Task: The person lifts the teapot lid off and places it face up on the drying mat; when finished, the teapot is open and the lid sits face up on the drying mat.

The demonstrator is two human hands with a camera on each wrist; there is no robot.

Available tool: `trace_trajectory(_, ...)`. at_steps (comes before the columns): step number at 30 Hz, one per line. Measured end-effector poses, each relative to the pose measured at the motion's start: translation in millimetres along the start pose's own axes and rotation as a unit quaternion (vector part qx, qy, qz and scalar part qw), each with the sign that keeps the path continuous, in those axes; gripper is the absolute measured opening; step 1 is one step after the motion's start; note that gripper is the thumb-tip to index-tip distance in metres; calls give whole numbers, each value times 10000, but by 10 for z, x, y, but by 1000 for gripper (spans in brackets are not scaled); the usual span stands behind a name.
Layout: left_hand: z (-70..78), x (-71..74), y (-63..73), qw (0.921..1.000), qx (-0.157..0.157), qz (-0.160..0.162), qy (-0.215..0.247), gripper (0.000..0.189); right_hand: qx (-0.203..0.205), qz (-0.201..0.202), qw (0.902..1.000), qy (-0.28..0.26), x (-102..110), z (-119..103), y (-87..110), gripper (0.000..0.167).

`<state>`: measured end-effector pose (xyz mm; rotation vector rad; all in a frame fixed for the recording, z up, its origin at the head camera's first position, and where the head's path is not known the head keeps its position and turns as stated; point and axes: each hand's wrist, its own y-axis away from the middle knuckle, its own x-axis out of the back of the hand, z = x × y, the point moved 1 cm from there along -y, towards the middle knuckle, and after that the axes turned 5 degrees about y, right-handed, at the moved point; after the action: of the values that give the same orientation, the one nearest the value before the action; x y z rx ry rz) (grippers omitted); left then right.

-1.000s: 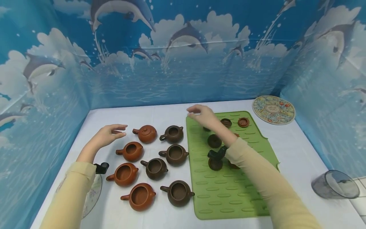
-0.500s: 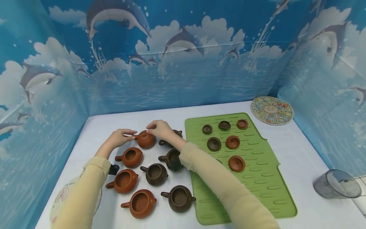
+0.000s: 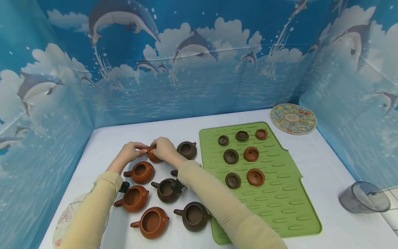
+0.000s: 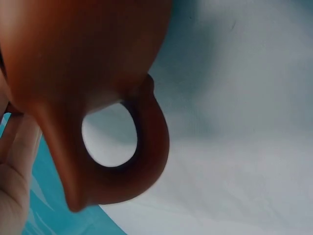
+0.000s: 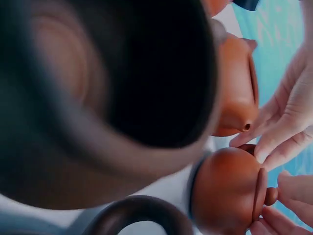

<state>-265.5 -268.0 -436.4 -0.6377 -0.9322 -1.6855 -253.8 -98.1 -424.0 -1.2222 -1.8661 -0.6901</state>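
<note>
The farthest reddish-brown clay teapot [image 3: 153,155], with its lid on, stands between both hands. My left hand [image 3: 132,152] pinches it at the handle, thumb and fingers bent inward. From the other side my right hand [image 3: 164,149] reaches over it; in the right wrist view its fingertips bracket the round knob of the teapot lid [image 5: 260,193]. Much of the pot is covered by the right hand in the head view. Close under the left wrist is a lidless reddish teapot [image 3: 143,172], its loop handle large in the left wrist view.
More lidless pots stand in front, such as a dark brown teapot [image 3: 194,216] and a reddish teapot [image 3: 151,222]. A green mat [image 3: 280,200] bears several loose lids, including a dark lid [image 3: 231,156]. A grey cup [image 3: 354,199] and a patterned round mat [image 3: 293,118] are at right.
My right hand has swung left from over the green mat to the far lidded teapot. The left hand has moved right onto its handle.
</note>
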Motion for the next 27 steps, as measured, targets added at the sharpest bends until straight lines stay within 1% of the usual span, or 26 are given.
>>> trace_trajectory(4, -4, -30, -5, 10000, 71, -7, 65, 31, -53, 45, 9998, 210, -15, 11, 31, 23)
trace_trajectory(10, -4, -40, 8, 9999, 39, -53, 100, 32, -92, 183, 9998, -47, -1, 37, 72, 10)
trace_trajectory(12, -1, -31, 13, 9999, 23, -60, 93, 32, -138, 249, 9993, -233, 3, 48, 78, 12)
trace_trajectory(15, 0, -13, 15, 10000, -5, -60, 71, 32, -297, 313, 9964, -728, 31, 71, 89, 14)
trace_trajectory(17, -2, -3, 17, 9999, -36, -83, 45, 33, -432, 360, 9916, -1164, 80, 94, 110, 14)
trace_trajectory(19, -16, 3, 16, 9999, -26, -114, 37, 34, -568, 369, 9837, -1667, 172, 124, 148, 18)
trace_trajectory(20, -23, 6, 18, 9999, -18, -132, 38, 34, -649, 367, 9782, -1937, 228, 145, 173, 20)
trace_trajectory(21, -31, 10, 21, 9999, -30, -147, 25, 35, -709, 346, 9703, -2288, 292, 172, 204, 23)
trace_trajectory(22, -39, 12, 21, 9999, -29, -148, 37, 35, -752, 320, 9595, -2696, 362, 204, 241, 25)
trace_trajectory(23, -46, 15, 24, 9999, -38, -149, 40, 35, -808, 289, 9450, -3157, 433, 244, 281, 27)
trace_trajectory(24, -49, 18, 27, 9999, -45, -143, 44, 36, -878, 231, 9263, -3657, 511, 290, 325, 28)
trace_trajectory(25, -48, 21, 31, 9999, -76, -141, 33, 36, -945, 183, 9052, -4140, 590, 346, 377, 28)
trace_trajectory(27, -43, 26, 37, 9998, -109, -145, 41, 36, -1026, 68, 8545, -5091, 761, 489, 508, 29)
